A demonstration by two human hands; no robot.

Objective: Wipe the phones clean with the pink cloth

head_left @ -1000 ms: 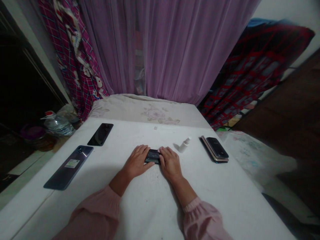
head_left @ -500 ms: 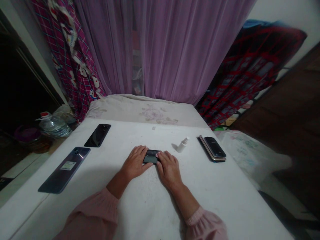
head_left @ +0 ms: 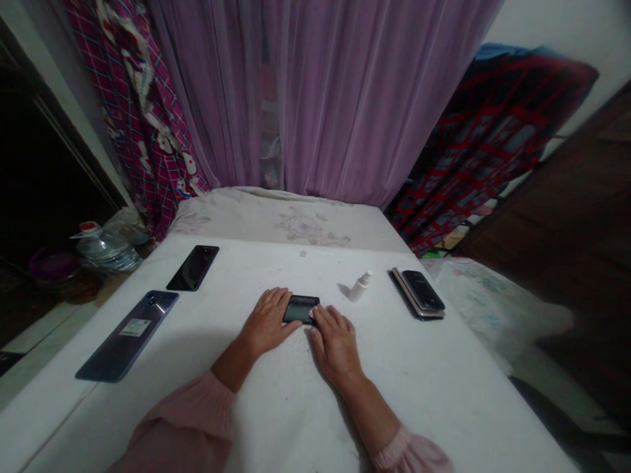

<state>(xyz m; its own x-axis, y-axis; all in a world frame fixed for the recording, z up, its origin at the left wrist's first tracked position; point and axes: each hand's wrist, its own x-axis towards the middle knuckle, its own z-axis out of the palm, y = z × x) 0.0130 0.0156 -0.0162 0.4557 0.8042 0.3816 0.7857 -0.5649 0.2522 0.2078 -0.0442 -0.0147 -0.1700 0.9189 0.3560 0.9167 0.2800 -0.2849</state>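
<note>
A dark phone (head_left: 302, 307) lies flat on the white table (head_left: 276, 407), straight ahead of me. My left hand (head_left: 266, 322) rests on the phone's left end, fingers laid over it. My right hand (head_left: 335, 341) lies flat on the table with its fingertips touching the phone's near right edge. Both arms wear pink sleeves.
A small white spray bottle (head_left: 359, 286) lies right of the phone. A stack of phones (head_left: 419, 293) sits further right. On the left lie a black phone (head_left: 193, 267) and a purple-grey phone (head_left: 129, 326), back side up. A plastic water jug (head_left: 104, 246) stands beyond the table's left edge.
My right hand has slid back toward me, off the phone's right end, so more of the phone shows. My left hand has stayed on the phone.
</note>
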